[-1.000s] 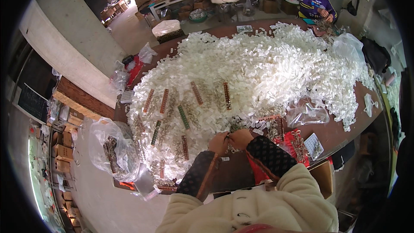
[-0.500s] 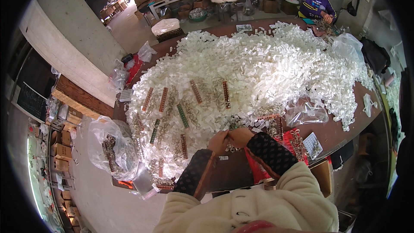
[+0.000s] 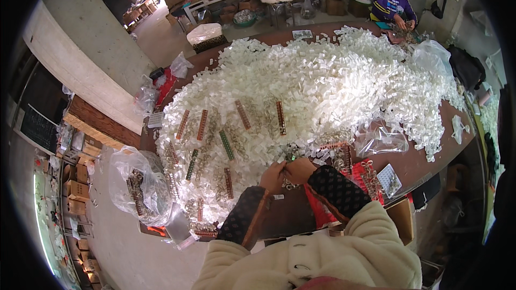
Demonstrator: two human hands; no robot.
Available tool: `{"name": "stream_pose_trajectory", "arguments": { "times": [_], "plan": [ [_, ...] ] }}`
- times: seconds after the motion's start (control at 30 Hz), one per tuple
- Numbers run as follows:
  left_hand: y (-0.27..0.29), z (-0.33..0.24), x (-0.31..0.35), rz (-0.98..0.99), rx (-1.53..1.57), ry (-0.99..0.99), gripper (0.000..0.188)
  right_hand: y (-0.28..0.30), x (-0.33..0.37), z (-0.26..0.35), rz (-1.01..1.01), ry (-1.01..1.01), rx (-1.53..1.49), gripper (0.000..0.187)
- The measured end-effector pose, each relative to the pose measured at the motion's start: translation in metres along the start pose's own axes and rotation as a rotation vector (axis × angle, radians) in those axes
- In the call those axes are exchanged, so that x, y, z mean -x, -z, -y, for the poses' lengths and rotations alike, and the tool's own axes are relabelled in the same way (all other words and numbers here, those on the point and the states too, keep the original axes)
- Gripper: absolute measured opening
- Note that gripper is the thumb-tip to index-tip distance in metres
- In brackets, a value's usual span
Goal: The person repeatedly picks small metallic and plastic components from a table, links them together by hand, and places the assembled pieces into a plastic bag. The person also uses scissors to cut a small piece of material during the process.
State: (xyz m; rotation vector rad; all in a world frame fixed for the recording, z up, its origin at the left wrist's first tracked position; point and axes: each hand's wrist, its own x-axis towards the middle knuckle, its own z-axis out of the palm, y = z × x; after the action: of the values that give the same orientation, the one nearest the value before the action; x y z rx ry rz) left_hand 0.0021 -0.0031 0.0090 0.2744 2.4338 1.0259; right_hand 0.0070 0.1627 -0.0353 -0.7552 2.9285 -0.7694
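Observation:
My left hand (image 3: 273, 176) and my right hand (image 3: 300, 172) meet at the near edge of a big pile of small clear-white plastic pieces (image 3: 317, 86). The fingers of both are pinched together, and whatever they hold is too small and hidden to name. Just beyond the fingertips lies a cluster of small metallic bits (image 3: 290, 151) with a speck of green. Left of my hands, several narrow strips rest on the pile, among them a green strip (image 3: 227, 145), a dark brown strip (image 3: 281, 118) and a reddish strip (image 3: 202, 124), with curly metal rings beside them.
Right of my hands are a red bag (image 3: 321, 207), a grey card of small parts (image 3: 389, 180) and a clear plastic bag (image 3: 382, 140). A clear sack (image 3: 141, 188) stands at the left. Across the brown table (image 3: 457, 134), a person in purple (image 3: 395, 5) handles small items.
My hands stay together in nearly the same spot, with only a slight finger shift. A small green spot now shows beyond the fingertips. The person across has moved their hands a little.

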Motion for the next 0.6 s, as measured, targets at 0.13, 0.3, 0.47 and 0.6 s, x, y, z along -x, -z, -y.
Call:
{"name": "stream_pose_trajectory", "arguments": {
  "times": [0.13, 0.3, 0.47, 0.6],
  "plan": [
    [-0.020, 0.046, -0.026, -0.107, -0.064, -0.383, 0.041, -0.014, 0.000, -0.002, -0.026, -0.042, -0.006, 0.031],
    [-0.042, 0.082, -0.048, -0.113, -0.129, -0.338, 0.044, 0.004, -0.002, 0.013, 0.024, -0.123, 0.027, 0.029],
    [-0.033, 0.081, -0.046, -0.100, -0.077, -0.359, 0.049, 0.028, -0.003, 0.023, 0.129, -0.120, -0.122, 0.027],
    [-0.027, 0.078, -0.037, -0.135, 0.037, -0.467, 0.047, 0.031, -0.006, 0.027, 0.148, -0.093, -0.133, 0.025]
  ]
}}
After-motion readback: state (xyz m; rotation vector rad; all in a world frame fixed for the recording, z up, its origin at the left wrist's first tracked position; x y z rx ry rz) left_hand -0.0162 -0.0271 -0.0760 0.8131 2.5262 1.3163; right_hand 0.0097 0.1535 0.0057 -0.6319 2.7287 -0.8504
